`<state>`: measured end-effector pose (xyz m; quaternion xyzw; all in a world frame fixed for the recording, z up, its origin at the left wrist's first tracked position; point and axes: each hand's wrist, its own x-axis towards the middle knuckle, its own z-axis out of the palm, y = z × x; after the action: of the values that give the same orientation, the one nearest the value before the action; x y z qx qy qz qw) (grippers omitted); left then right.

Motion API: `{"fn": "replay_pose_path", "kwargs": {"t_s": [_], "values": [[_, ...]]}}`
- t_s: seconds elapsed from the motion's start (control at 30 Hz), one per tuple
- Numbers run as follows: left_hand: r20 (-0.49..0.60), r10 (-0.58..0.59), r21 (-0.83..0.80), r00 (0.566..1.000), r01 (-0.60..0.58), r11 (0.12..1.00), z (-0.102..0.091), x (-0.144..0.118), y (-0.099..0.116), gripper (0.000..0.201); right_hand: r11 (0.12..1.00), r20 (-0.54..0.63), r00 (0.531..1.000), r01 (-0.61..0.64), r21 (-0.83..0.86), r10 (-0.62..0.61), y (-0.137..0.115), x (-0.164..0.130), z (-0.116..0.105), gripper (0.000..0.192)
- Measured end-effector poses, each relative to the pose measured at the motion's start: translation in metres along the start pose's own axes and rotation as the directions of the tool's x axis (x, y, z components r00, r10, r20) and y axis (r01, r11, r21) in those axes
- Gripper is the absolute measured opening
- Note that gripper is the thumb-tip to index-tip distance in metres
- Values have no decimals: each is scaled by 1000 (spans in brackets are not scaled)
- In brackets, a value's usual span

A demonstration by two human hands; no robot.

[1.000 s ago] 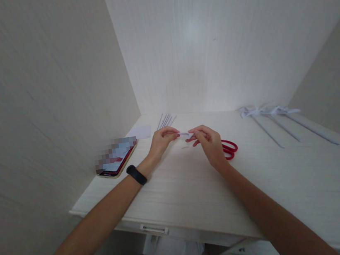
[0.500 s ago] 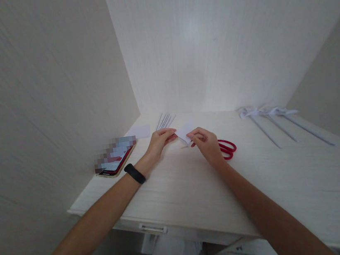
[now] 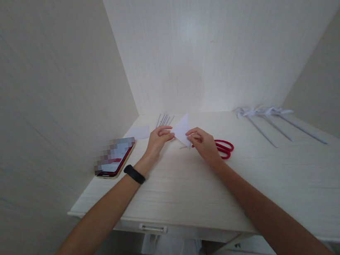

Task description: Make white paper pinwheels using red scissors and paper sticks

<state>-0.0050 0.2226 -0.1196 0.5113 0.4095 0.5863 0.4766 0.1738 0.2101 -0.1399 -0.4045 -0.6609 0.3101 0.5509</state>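
A small white folded paper piece (image 3: 183, 129), roughly triangular, stands tilted up between my two hands above the white desk (image 3: 258, 182). My left hand (image 3: 158, 139) pinches its left corner; a black band sits on that wrist. My right hand (image 3: 202, 144) pinches its lower right corner. Red-handled scissors (image 3: 225, 148) lie on the desk just right of my right hand, partly hidden by it.
A phone (image 3: 114, 159) lies at the desk's left. Behind my left hand are a white paper square (image 3: 138, 132) and several thin sticks (image 3: 164, 120). Three white paper pinwheels on sticks (image 3: 269, 120) lie at the back right. Walls close in on the left and back.
The paper piece, flat and thin between my fingertips a second ago, has been unfolded or turned up into a larger triangle. Both hands shifted slightly left.
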Motion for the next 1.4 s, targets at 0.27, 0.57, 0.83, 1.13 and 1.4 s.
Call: {"fn": "replay_pose_path", "kwargs": {"t_s": [0.27,0.57,0.83,1.13,1.4], "values": [[-38,42,47,998,-40,998,2,-1,4,24,983,37,992,-124,134,120,13,5,3,42],[-13,87,70,996,-86,994,4,-1,4,20,994,85,992,-95,54,90,17,5,0,19],[-22,59,22,998,-58,998,4,-3,5,21,989,76,992,-107,101,99,19,7,2,18],[-99,82,-3,992,-83,997,2,-1,6,22,997,72,994,-78,3,78,17,7,-1,20],[-130,87,22,988,-85,996,3,-2,8,17,990,87,986,-136,-39,139,16,8,-1,21]]}}
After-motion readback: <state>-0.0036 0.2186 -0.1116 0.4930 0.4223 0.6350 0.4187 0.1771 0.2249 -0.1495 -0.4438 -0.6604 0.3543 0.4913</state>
